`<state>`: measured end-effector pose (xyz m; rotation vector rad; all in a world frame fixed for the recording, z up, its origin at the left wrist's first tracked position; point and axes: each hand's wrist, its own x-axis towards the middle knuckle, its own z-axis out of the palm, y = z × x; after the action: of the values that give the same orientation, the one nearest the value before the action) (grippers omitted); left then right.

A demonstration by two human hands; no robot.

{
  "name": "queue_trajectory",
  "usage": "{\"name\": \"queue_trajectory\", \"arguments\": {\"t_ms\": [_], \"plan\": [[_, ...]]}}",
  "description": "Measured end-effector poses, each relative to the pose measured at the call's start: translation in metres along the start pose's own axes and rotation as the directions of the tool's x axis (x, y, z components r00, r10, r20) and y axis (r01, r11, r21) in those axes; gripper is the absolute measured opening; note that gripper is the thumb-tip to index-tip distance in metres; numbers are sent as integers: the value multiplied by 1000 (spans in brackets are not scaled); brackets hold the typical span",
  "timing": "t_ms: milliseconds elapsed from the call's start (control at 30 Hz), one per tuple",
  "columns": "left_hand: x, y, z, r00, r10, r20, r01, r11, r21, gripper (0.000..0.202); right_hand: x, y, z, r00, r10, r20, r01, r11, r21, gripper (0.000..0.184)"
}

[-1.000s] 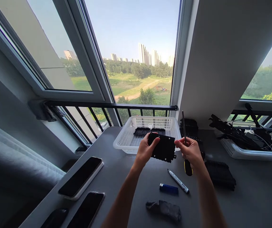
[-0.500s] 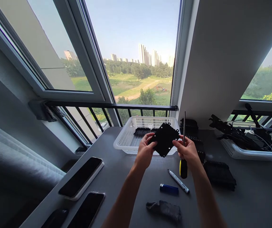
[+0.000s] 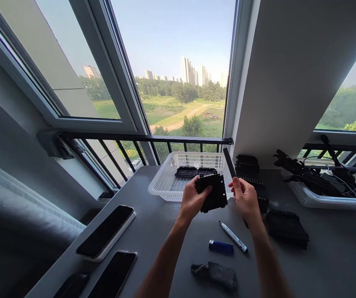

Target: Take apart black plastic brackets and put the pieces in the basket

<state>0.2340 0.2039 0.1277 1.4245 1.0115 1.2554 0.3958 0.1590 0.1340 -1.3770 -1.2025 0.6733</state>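
Note:
My left hand [image 3: 192,200] grips a flat black plastic panel [image 3: 212,192] by its left edge, holding it above the grey table [image 3: 178,244] just in front of a white basket [image 3: 169,179]. My right hand [image 3: 245,198] is closed around a screwdriver [image 3: 230,159]; its dark shaft slants up to the left past the basket's right corner, and the handle is mostly hidden behind the hand. The right fingers sit just right of the panel. More black panels lie inside the basket.
A white marker [image 3: 233,236], a blue lighter [image 3: 221,246] and a dark cloth [image 3: 215,273] lie near me. Phones [image 3: 106,230] rest at the left. Black panels [image 3: 287,228] are stacked at the right, beside a white tray of cables [image 3: 320,186].
The panel has been turned from a diamond tilt to a squarer, lower position in my left hand. My right hand has let go of it, and the screwdriver now slants left.

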Motion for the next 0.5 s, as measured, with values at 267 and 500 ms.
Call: {"name": "queue_trajectory", "arguments": {"t_ms": [267,500], "plan": [[-1,2,1,997,61,-50,-60,998,31,25,-18,-16,19,973,-55,225,120,951,-285,46],[-3,2,4,996,75,-57,-76,997,-6,23,-18,-15,20,980,-53,189,112,942,-316,45]]}}
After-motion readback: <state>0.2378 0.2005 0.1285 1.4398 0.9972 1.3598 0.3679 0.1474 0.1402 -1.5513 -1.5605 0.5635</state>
